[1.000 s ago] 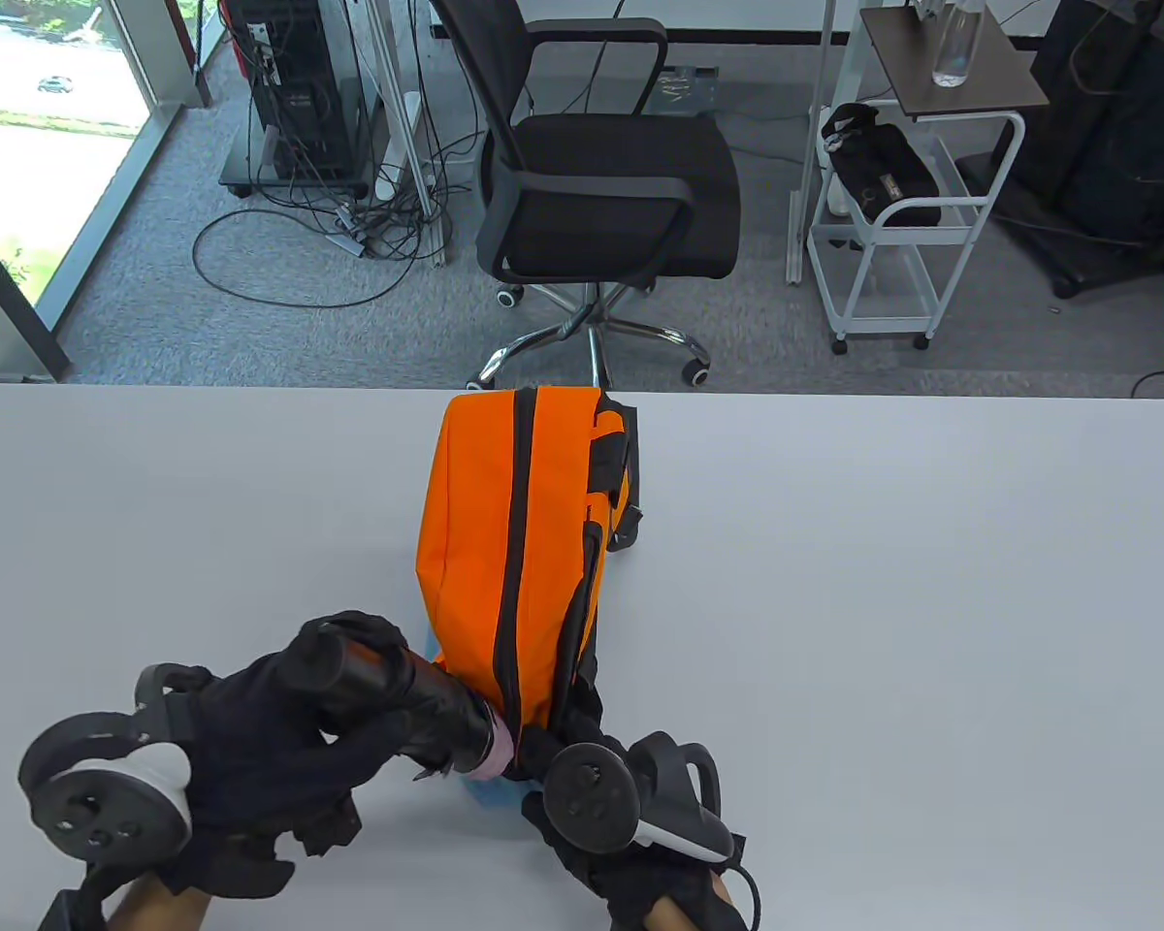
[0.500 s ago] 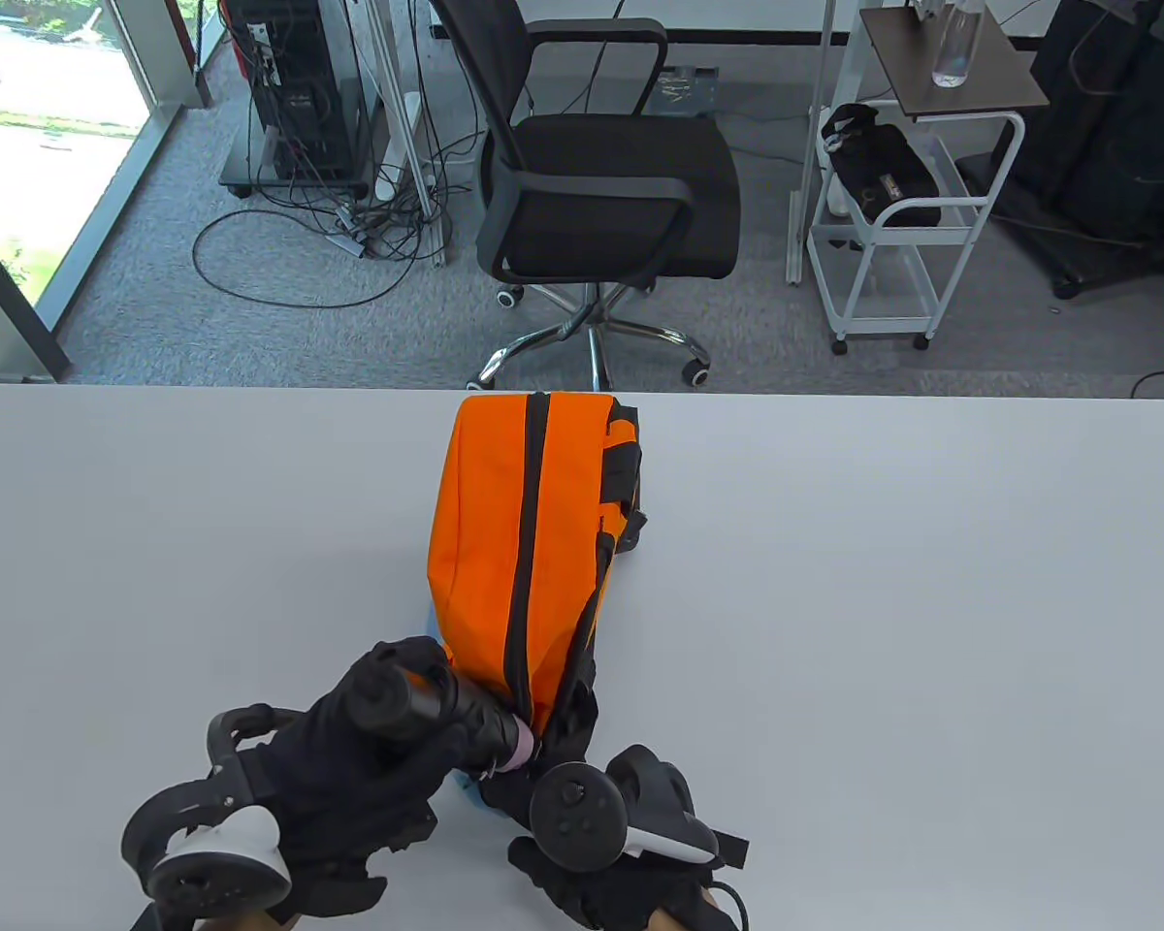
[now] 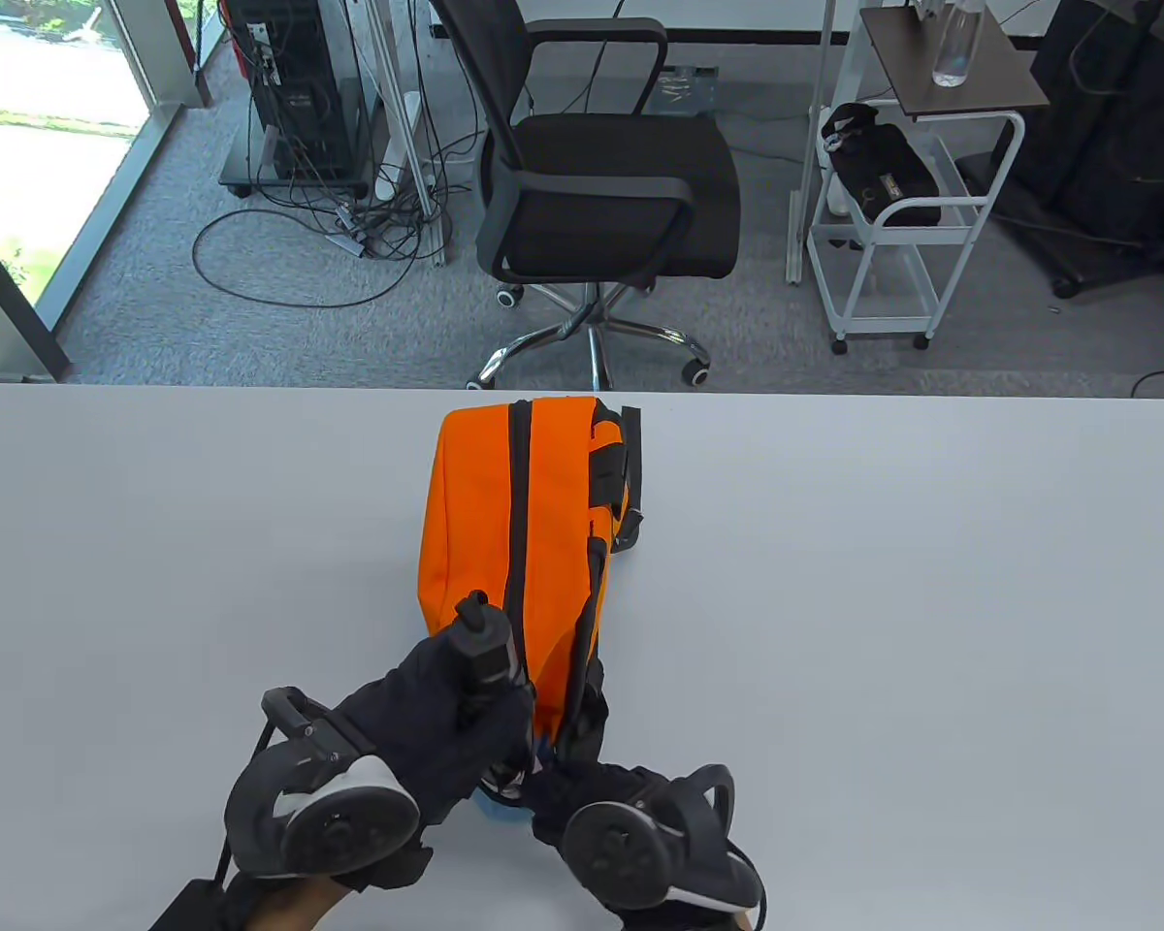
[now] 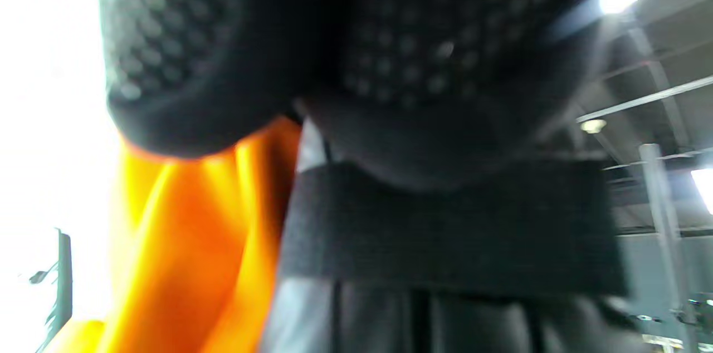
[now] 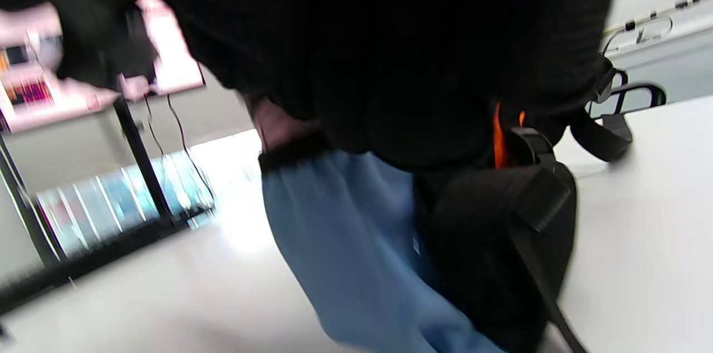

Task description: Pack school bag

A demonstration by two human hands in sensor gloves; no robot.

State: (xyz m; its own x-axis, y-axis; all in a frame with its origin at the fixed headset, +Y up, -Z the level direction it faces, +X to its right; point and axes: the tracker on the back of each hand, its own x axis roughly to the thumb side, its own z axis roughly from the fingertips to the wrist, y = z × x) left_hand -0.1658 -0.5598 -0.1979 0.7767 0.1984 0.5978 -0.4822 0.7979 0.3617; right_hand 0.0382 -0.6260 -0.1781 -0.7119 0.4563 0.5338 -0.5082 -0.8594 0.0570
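Note:
An orange backpack (image 3: 470, 504) with black zips and straps lies on the white table (image 3: 931, 630), its opening towards me. My left hand (image 3: 456, 718) grips a black rolled cylinder, seemingly a folded umbrella (image 3: 485, 640), tilted steeply with its lower end down at the bag's near opening; that end is hidden. In the left wrist view the strapped cylinder (image 4: 445, 230) sits against orange fabric (image 4: 184, 241). My right hand (image 3: 572, 781) holds the bag's near end, by blue fabric (image 5: 345, 241) and a black part of the bag (image 5: 501, 230).
A black office chair (image 3: 601, 184) stands just beyond the table's far edge. A white wheeled cart (image 3: 892, 223) with a black pouch is at the back right. Cables and equipment sit at the back left.
My left hand has moved right and forward, swinging the black cylinder from lying sideways to nearly upright; its pink end has gone out of sight at the bag's opening. The right hand shifted slightly.

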